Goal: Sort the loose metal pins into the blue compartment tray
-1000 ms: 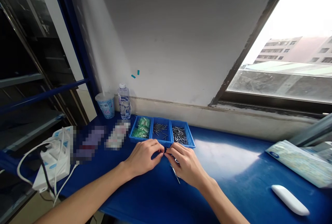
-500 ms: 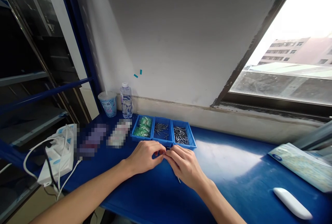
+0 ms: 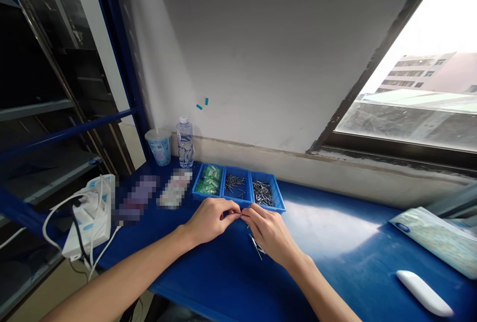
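My left hand (image 3: 213,220) and my right hand (image 3: 267,231) meet fingertip to fingertip in front of the bins. Both are closed in a pinch, and whatever small thing sits between the fingertips is too tiny to name. Several thin metal pins (image 3: 255,246) lie on the blue table partly under my right hand. Just behind the hands stand three joined blue bins (image 3: 282,203). Green-and-white packets (image 3: 209,181) fill the left one, thin nail-like pins (image 3: 234,182) lie in the middle one, and short metal pieces (image 3: 263,194) fill the right one.
A water bottle (image 3: 185,144) and a paper cup (image 3: 158,147) stand at the back left. A white power strip (image 3: 93,235) with cables lies at the left edge. On the right are a white oblong object (image 3: 424,293) and a tissue-like pack (image 3: 434,240).
The view has shifted slightly, moving the scene a little to the right. My fingertips stay together, and more of the metal pins beneath my right hand now shows.
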Available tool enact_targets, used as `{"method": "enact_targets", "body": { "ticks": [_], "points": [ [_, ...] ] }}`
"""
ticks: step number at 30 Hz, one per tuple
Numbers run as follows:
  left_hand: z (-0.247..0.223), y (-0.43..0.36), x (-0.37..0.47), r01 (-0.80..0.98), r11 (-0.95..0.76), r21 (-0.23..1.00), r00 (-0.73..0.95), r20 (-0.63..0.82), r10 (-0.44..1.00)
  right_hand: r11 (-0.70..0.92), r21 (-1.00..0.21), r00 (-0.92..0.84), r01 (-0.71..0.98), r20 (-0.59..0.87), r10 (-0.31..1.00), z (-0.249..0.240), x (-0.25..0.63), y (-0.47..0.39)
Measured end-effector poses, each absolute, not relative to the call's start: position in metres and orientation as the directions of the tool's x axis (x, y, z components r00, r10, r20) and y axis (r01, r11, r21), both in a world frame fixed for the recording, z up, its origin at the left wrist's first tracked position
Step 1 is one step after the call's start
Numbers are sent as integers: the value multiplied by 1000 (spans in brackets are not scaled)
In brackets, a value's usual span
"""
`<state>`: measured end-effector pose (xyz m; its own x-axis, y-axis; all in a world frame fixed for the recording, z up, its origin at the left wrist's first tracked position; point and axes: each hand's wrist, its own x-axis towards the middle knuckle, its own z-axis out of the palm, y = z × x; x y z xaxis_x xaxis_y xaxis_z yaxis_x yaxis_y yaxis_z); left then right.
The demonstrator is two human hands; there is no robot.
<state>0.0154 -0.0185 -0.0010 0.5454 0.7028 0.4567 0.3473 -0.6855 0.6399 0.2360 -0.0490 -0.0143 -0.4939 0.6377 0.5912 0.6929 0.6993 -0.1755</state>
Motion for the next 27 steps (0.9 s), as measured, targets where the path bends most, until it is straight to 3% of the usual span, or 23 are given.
{"method": "enact_targets", "body": {
  "ticks": [10, 20, 27],
  "points": [
    [2, -17, 15, 417, -741, 526, 562, 492, 665, 716, -245, -388, 654, 704, 595, -13, 225, -51],
    [2, -16, 14, 415, -754, 509, 586, 485, 650, 744, -220, -410, 631, 720, 560, -12, 225, -53],
    [3, -17, 12, 395, -802, 447, 599, 537, 594, 707, -243, -414, 665, 667, 619, -8, 225, -55]
  ]
}}
